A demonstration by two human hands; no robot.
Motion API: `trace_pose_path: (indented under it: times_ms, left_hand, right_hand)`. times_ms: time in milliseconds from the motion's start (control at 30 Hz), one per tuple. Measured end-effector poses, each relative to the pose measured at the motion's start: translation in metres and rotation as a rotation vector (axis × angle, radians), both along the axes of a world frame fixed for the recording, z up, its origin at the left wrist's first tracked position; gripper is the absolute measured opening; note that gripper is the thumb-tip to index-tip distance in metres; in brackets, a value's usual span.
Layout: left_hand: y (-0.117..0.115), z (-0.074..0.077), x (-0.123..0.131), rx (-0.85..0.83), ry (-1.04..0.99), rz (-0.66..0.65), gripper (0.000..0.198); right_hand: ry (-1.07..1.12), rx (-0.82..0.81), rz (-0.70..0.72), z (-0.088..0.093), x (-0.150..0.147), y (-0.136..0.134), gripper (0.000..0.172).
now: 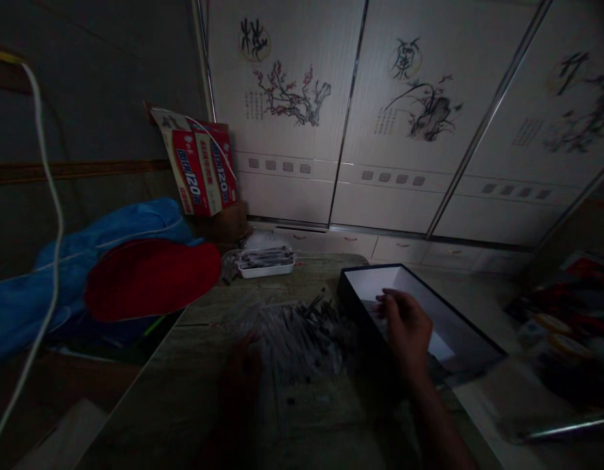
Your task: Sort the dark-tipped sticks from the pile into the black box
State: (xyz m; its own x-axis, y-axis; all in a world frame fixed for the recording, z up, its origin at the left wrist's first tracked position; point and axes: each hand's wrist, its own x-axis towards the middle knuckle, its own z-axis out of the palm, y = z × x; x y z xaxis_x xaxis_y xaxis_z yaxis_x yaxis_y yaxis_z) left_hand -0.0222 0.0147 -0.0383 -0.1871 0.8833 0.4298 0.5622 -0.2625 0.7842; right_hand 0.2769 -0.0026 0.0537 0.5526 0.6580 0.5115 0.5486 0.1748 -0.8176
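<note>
A loose pile of thin, clear, pen-like sticks (pixel 296 339) with dark parts among them lies on the table in dim light. My left hand (pixel 240 369) is at the near left side of this pile; deep shadow hides how its fingers lie. Over the left wall of an open, dark-edged box with a white inside (pixel 429 294) is my right hand (pixel 409 326). Its thumb and fingers are closed in a pinch, and whatever is between them is too dim to make out. Some pale pieces at the box's left side are partly covered by the hand.
A white tray (pixel 267 269) of similar sticks stands at the back of the table (pixel 184 391), beside clear plastic bags. Red and blue cloth (pixel 152 281) lies at the left, near a hanging white cable (pixel 59 228). A red carton (pixel 204 170) and sliding cabinet doors stand behind.
</note>
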Motion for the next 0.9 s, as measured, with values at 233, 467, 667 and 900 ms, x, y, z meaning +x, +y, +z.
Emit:
trace_pose_path:
  times_ms: [233, 467, 667, 900]
  left_hand:
    - [0.001, -0.003, 0.000, 0.029, -0.017, 0.004, 0.037]
    - [0.001, -0.006, -0.001, 0.041, -0.019, 0.005, 0.039]
    - [0.000, -0.006, 0.001, 0.002, -0.039, 0.025, 0.037]
    - [0.000, -0.004, 0.000, 0.033, -0.027, 0.027, 0.035]
  right_hand:
    - [-0.641, -0.640, 0.116, -0.006, 0.073, 0.083, 0.013]
    - [-0.903, -0.947, 0.332, -0.045, 0.070, 0.105, 0.027]
    - [-1.029, -1.013, 0.372, -0.050, 0.066, 0.100, 0.031]
    - [-1.091, -0.985, 0.314, -0.050, 0.069, 0.101, 0.022]
